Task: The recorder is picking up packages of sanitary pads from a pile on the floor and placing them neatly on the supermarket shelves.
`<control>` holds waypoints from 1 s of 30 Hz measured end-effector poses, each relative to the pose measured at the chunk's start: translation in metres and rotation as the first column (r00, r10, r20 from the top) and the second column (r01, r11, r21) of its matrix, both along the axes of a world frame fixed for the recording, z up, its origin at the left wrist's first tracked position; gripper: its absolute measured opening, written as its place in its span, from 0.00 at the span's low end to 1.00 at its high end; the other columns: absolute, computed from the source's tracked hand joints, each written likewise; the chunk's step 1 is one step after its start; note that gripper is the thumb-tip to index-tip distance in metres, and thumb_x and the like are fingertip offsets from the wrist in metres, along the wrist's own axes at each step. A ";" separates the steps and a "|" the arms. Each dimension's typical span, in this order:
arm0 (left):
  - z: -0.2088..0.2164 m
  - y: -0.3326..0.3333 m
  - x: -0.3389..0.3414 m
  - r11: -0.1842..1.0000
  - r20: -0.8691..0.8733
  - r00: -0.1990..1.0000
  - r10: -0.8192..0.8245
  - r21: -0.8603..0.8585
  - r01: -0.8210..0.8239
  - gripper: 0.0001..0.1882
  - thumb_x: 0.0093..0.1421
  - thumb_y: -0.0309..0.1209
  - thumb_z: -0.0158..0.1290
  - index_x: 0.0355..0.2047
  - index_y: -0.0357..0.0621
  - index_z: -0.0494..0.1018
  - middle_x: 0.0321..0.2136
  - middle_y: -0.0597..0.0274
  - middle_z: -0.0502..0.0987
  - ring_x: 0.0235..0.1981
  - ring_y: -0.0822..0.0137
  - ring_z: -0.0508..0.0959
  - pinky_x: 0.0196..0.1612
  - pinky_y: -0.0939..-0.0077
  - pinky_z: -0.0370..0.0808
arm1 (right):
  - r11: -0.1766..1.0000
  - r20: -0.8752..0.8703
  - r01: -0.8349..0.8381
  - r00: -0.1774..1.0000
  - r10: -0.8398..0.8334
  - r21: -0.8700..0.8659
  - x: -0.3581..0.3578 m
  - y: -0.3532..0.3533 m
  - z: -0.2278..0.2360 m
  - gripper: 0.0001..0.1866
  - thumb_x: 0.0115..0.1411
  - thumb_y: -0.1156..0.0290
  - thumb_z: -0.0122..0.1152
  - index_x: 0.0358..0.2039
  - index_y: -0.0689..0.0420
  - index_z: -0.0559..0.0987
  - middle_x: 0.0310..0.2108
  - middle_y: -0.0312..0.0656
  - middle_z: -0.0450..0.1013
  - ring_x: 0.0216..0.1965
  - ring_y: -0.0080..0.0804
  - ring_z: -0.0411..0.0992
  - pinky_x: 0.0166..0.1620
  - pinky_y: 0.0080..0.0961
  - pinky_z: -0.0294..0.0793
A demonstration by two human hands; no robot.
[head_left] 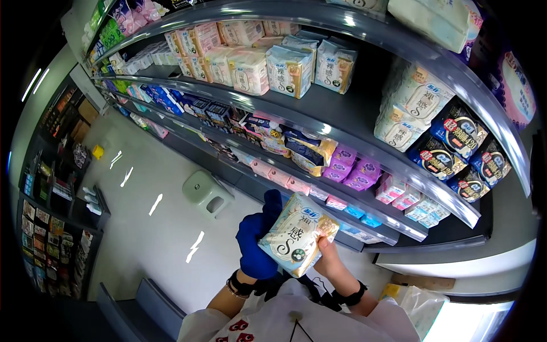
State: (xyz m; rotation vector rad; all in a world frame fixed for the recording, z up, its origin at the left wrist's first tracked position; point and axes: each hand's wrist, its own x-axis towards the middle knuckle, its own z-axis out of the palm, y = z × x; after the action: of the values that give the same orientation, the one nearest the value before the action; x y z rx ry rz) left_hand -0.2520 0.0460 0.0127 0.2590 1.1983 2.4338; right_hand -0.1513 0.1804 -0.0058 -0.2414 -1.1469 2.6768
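In front of my body, a soft plastic pack of sanitary pads point(297, 233), pale blue and cream, is held tilted with its printed front facing up. My left hand point(255, 242) is wrapped in deep blue fabric; whether that is a glove or a cloth I cannot tell. It presses against the pack's left side. My right hand point(329, 259) is closed on the lower right corner, thumb on the front and the other fingers hidden beneath. Similar pale blue packs point(289, 68) stand on the shelf ahead, beside pink and cream packs point(248, 69).
Long grey shelves point(336, 122) curve across the front and right, stocked with several rows of packs. Black packs point(458, 134) are stacked at the right. A pale green stool point(206, 192) stands on the floor. Dark display racks point(54, 228) line the left side.
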 end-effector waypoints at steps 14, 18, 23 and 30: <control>0.049 0.027 -0.077 0.957 -0.006 0.958 -0.286 0.052 0.286 0.31 0.69 0.43 0.46 0.65 0.38 0.56 0.59 0.52 0.68 0.57 0.62 0.71 0.60 0.65 0.69 | 0.960 0.194 -0.276 0.940 0.280 -0.048 -0.086 0.040 0.029 0.46 0.58 0.52 0.68 0.67 0.57 0.53 0.58 0.47 0.65 0.57 0.36 0.68 0.57 0.36 0.72; 0.038 0.023 -0.120 0.990 -0.433 0.892 -0.133 -0.015 0.140 0.22 0.69 0.37 0.43 0.56 0.33 0.62 0.55 0.44 0.71 0.52 0.55 0.76 0.55 0.62 0.74 | 0.904 0.257 -0.427 0.874 0.413 -0.003 -0.122 0.043 0.028 0.52 0.55 0.43 0.68 0.68 0.60 0.52 0.59 0.47 0.65 0.59 0.37 0.67 0.60 0.36 0.69; 0.021 0.011 -0.175 0.978 -0.086 0.980 -0.181 0.086 0.188 0.23 0.68 0.44 0.39 0.46 0.35 0.69 0.42 0.53 0.75 0.44 0.60 0.76 0.54 0.64 0.72 | 0.860 0.232 -0.510 0.839 0.492 0.017 -0.168 0.039 0.012 0.53 0.58 0.29 0.50 0.67 0.61 0.56 0.61 0.51 0.64 0.62 0.40 0.65 0.62 0.37 0.66; 0.007 -0.002 -0.275 0.897 -0.875 0.364 -0.319 -0.403 -0.182 0.11 0.49 0.27 0.66 0.33 0.39 0.77 0.31 0.62 0.76 0.28 0.68 0.75 0.30 0.71 0.71 | 0.952 0.094 -0.201 0.969 0.227 -0.230 -0.214 -0.001 0.004 0.49 0.61 0.35 0.49 0.71 0.53 0.48 0.68 0.49 0.56 0.66 0.46 0.59 0.66 0.44 0.60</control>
State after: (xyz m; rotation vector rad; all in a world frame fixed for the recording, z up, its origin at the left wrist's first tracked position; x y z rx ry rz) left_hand -0.5266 0.0437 0.0200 1.7101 2.0648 1.7097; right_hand -0.3652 0.1795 -0.0022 -0.3354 -0.9566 3.0223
